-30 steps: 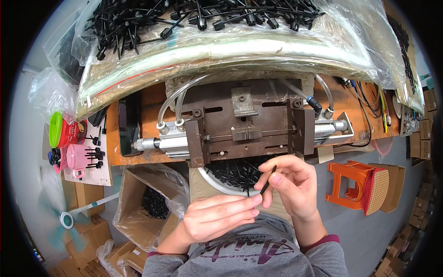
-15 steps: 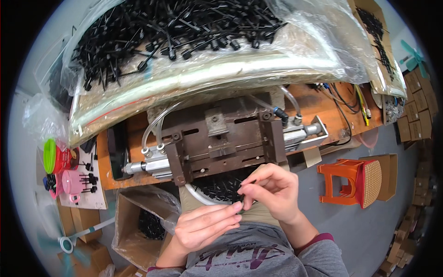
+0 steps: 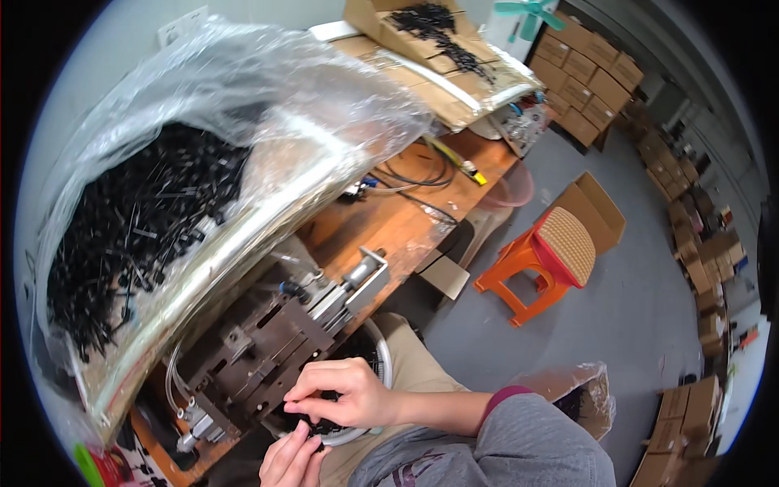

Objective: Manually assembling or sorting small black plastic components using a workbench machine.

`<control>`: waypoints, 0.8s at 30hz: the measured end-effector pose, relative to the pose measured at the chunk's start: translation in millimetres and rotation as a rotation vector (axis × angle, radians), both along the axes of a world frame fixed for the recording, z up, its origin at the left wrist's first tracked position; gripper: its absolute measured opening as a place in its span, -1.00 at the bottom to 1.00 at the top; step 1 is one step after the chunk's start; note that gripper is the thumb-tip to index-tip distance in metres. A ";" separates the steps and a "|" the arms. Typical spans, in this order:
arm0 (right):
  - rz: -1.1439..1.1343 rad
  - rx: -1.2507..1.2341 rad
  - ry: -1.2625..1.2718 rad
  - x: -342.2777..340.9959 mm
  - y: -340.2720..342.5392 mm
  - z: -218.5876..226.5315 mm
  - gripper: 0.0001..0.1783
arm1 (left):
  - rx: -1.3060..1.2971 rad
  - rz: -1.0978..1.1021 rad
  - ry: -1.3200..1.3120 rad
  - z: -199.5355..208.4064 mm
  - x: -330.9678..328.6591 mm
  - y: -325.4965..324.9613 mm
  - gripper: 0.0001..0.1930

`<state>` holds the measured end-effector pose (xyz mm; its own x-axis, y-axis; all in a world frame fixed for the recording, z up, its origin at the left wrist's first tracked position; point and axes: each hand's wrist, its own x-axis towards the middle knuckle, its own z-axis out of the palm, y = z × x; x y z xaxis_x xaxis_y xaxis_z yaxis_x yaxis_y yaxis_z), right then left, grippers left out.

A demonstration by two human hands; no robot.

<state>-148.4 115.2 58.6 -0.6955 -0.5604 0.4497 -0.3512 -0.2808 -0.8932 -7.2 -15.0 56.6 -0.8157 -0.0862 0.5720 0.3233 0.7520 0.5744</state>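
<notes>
My two hands meet above a round white-rimmed basin of small black parts at my lap. My right hand is closed, thumb and fingertips pinched together; what they hold is too small to make out. Just below it, my left hand has its fingers pressed together, with a bit of a small black part showing at the fingertips. Beyond the hands sits a dark brown metal fixture with a silver air cylinder on its right and another on its left.
A large plastic-lined carton of black parts fills the bench's left. Cables lie on the wooden bench. An orange stool stands right, near an open carton. Another carton of parts sits at the back, before stacked boxes.
My view has swung to the right, so bench and fixture appear tilted and further left. Both hands remain close together, fingers closed, near the basin.
</notes>
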 end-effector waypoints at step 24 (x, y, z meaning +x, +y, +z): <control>0.113 -0.221 -0.461 14.1 37.6 -3.8 -0.83 | -0.199 -0.177 0.002 44.4 -7.8 39.6 -0.80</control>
